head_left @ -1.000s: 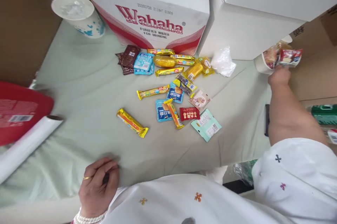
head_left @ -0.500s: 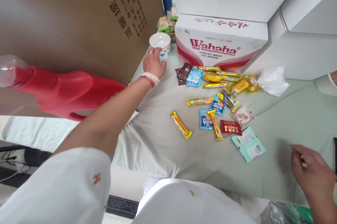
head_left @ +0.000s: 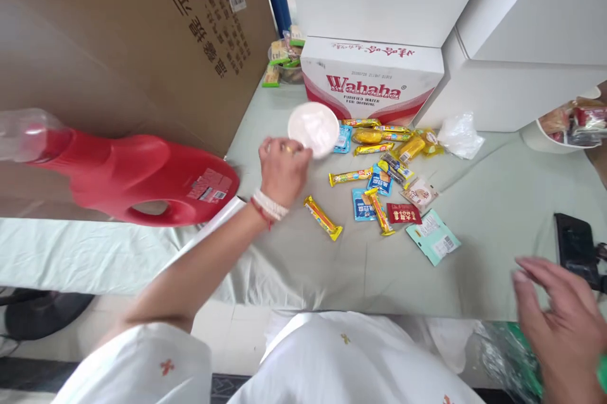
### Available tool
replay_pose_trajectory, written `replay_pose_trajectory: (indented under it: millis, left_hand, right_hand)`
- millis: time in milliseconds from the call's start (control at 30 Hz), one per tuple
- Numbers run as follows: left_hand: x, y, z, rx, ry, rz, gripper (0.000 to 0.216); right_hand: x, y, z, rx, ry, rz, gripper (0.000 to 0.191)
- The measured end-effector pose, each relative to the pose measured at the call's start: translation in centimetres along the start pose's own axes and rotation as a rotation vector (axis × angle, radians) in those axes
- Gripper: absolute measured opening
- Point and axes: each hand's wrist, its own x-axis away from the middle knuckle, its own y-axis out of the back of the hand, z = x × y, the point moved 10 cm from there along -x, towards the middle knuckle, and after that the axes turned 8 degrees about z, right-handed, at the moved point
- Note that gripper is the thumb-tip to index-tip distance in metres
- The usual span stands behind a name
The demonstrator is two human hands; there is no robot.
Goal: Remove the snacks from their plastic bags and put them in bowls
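Head view: your left hand (head_left: 285,171), curled, pinched white cup (head_left: 313,129) by near rim, likely leaving mouth unobstructed. Your right hand (head_left: 559,322) hung loosely open, holding nothing visible, near black device (head_left: 575,247). Cup was left of yellow snack packets (head_left: 373,149), before Wahaha carton (head_left: 370,85).

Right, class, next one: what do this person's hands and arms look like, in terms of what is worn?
The left hand has a gold-coloured ring, with a white beaded bracelet and a red cord at the wrist. The left sleeve is white and short, with a small orange-red motif. No ring shows on the right hand; its sleeve is out of view.
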Motion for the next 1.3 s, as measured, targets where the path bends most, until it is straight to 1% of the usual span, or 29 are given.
replay_pose_trajectory:
  millis: [33,67,100,133,167,200,233,267,300,333,400,500,600,667,700,733,800,833,900,933,967,1000,1067,1100,1133,1167,1200,1267,1300]
  left_hand:
    - [2.5,0.7,-2.9,-0.006,-0.077,0.001,0.023]
    - [5.0,1.1,-5.6,0.016,-0.156,0.013,0.025]
    - [7.4,1.3,-8.2,0.049,-0.230,0.041,0.026]
    - [9.5,1.3,-10.4,0.082,-0.284,0.062,0.025]
    - [11.3,1.3,-12.4,0.121,-0.338,0.076,0.024]
    - [12.9,1.2,-13.9,0.165,-0.368,0.081,0.023]
    - [14.0,1.0,-14.9,0.213,-0.375,0.081,0.023]
    - [14.8,0.6,-15.5,0.261,-0.360,0.084,0.023]
    - [15.4,0.2,-15.7,0.305,-0.333,0.085,0.024]
    - [15.8,-0.2,-15.6,0.344,-0.304,0.082,0.025]
    - [16.3,-0.9,-15.1,0.411,-0.262,0.068,0.026]
    - [16.5,-1.4,-13.8,0.503,-0.222,0.046,0.031]
    - [16.5,-2.0,-12.5,0.568,-0.183,0.062,0.045]
    - [16.5,-2.2,-11.8,0.610,-0.172,0.078,0.050]
    - [16.5,-2.3,-11.6,0.628,-0.175,0.089,0.050]
    - [16.4,-2.4,-11.6,0.641,-0.184,0.101,0.046]
    - [16.3,-2.3,-12.0,0.652,-0.227,0.117,0.031]
    - [16.2,-2.1,-12.2,0.655,-0.254,0.117,0.025]
    - [15.9,-1.7,-12.7,0.669,-0.280,0.109,0.020]
    - [15.7,-1.5,-12.9,0.680,-0.284,0.107,0.020]
    - [15.5,-1.4,-13.1,0.689,-0.284,0.109,0.020]
    - [15.4,-1.3,-13.3,0.695,-0.285,0.114,0.021]
    - [15.2,-0.9,-13.7,0.698,-0.299,0.121,0.021]
    - [15.2,-0.7,-13.9,0.699,-0.301,0.124,0.020]
    - [15.1,-0.6,-13.9,0.703,-0.295,0.128,0.019]
    - [15.1,-0.5,-13.9,0.712,-0.285,0.133,0.019]
    - [15.0,-0.5,-13.9,0.727,-0.272,0.139,0.018]
    - [14.8,-0.6,-14.1,0.765,-0.255,0.157,0.017]
    - [14.6,-0.7,-14.4,0.786,-0.262,0.168,0.017]
  right_hand:
    - [-1.3,0.4,3.9,-0.115,0.114,-0.042,0.065]
    - [-2.4,0.3,8.2,-0.208,0.270,-0.041,0.066]
    - [-3.1,-0.2,12.5,-0.289,0.444,-0.003,0.067]
    - [-3.2,-1.3,16.7,-0.342,0.637,0.094,0.063]
    - [-2.9,-3.0,20.4,-0.355,0.797,0.233,0.054]
    - [-2.3,-5.2,23.4,-0.314,0.906,0.399,0.046]
    - [-1.5,-7.9,25.4,-0.230,0.966,0.580,0.040]
    - [-0.7,-10.4,26.7,-0.126,0.986,0.744,0.036]
    - [-0.1,-12.7,27.3,-0.015,0.967,0.879,0.035]
    - [0.4,-14.6,27.5,0.082,0.927,0.982,0.035]
    - [0.8,-16.8,27.5,0.201,0.842,1.089,0.036]
    - [0.8,-17.3,27.3,0.197,0.777,1.135,0.035]
    - [0.5,-15.4,26.2,0.008,0.703,1.118,0.029]
    - [-0.4,-12.7,25.0,-0.276,0.632,1.011,0.030]
    - [-1.3,-11.0,24.0,-0.449,0.578,0.922,0.031]
    - [-2.6,-9.4,22.5,-0.611,0.502,0.814,0.032]
    - [-6.4,-6.9,17.8,-0.841,0.296,0.544,0.034]
    - [-8.9,-6.2,14.8,-0.893,0.169,0.386,0.035]
    - [-14.4,-5.5,9.0,-0.907,-0.061,0.084,0.040]
    - [-17.3,-5.8,6.6,-0.889,-0.151,-0.005,0.043]
    - [-20.3,-6.5,4.7,-0.871,-0.224,-0.046,0.046]
    - [-23.1,-7.5,3.1,-0.856,-0.290,-0.039,0.049]
    - [-27.3,-10.3,1.2,-0.829,-0.421,0.132,0.062]
    - [-28.3,-10.8,0.6,-0.792,-0.451,0.194,0.066]
    - [-28.5,-10.5,0.4,-0.737,-0.445,0.218,0.068]
    - [-28.0,-9.4,0.7,-0.670,-0.395,0.197,0.065]
    - [-26.6,-7.8,1.5,-0.599,-0.301,0.146,0.060]
    - [-21.5,-4.5,5.0,-0.481,-0.004,0.069,0.046]
    - [-17.8,-3.6,7.4,-0.455,0.173,0.099,0.042]
